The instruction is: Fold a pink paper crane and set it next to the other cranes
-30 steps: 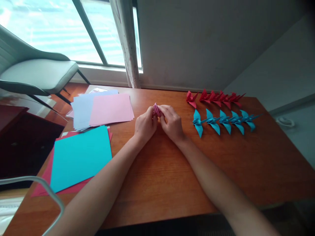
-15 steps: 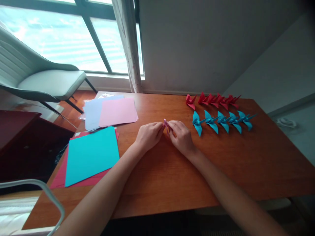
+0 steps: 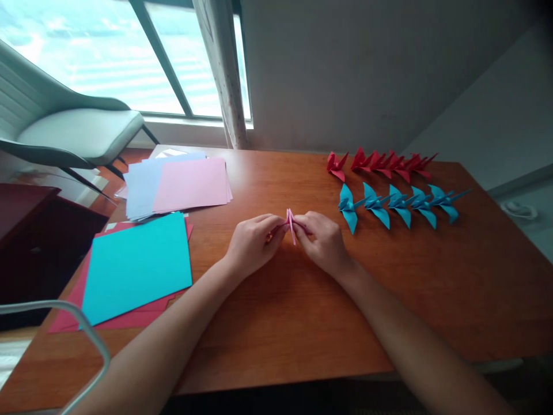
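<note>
A small folded pink paper piece point(image 3: 291, 223) stands on edge between my two hands at the middle of the wooden table point(image 3: 280, 323). My left hand point(image 3: 252, 244) pinches its left side with closed fingers. My right hand point(image 3: 322, 241) pinches its right side the same way. Both hands rest low on the tabletop. To the right lies a row of several blue paper cranes point(image 3: 400, 205), and behind it a row of several red paper cranes point(image 3: 382, 161).
A turquoise sheet point(image 3: 136, 266) lies on red sheets at the left. Behind it sits a stack of pink paper point(image 3: 192, 185) over pale blue sheets. A grey chair point(image 3: 69, 132) stands by the window, a curtain point(image 3: 222, 69) hangs behind the table, and a metal tube point(image 3: 82, 340) curves at lower left.
My hands have come down and nearer with the pink piece, from raised over the far middle of the table to low on its surface. The piece now shows as a thin upright edge.
</note>
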A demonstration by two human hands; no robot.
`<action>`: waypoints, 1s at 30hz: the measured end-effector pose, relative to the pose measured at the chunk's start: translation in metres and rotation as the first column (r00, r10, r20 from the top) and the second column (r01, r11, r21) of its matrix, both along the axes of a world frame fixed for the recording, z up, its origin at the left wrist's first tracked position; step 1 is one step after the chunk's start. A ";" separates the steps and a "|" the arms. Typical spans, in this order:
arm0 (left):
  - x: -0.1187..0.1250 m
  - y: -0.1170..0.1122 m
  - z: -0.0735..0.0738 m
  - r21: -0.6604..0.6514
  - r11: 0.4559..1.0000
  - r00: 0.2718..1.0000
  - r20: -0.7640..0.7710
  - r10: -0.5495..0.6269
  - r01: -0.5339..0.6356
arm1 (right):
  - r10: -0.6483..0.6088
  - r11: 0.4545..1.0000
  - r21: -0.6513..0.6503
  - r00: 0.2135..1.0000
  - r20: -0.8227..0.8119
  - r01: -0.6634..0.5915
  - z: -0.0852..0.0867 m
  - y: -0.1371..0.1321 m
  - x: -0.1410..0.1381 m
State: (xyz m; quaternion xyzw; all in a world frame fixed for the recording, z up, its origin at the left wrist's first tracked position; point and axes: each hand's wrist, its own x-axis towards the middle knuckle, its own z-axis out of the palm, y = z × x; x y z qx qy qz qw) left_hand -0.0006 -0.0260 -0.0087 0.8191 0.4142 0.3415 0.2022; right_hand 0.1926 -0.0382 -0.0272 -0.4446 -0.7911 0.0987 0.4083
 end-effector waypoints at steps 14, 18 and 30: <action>0.005 -0.004 0.021 -0.659 0.570 0.675 0.701 0.230 0.491 | -0.155 0.610 -0.461 0.473 -0.867 -0.645 0.018 -0.001 -0.002; 0.007 -0.003 0.019 -0.629 0.533 0.550 0.769 0.326 0.565 | -0.303 0.575 -0.424 0.299 -0.905 -0.700 0.018 0.000 -0.001; 0.005 0.003 0.013 -0.655 0.585 0.517 0.749 0.415 0.478 | -0.437 0.658 -0.389 0.093 -0.894 -0.645 0.018 0.004 -0.001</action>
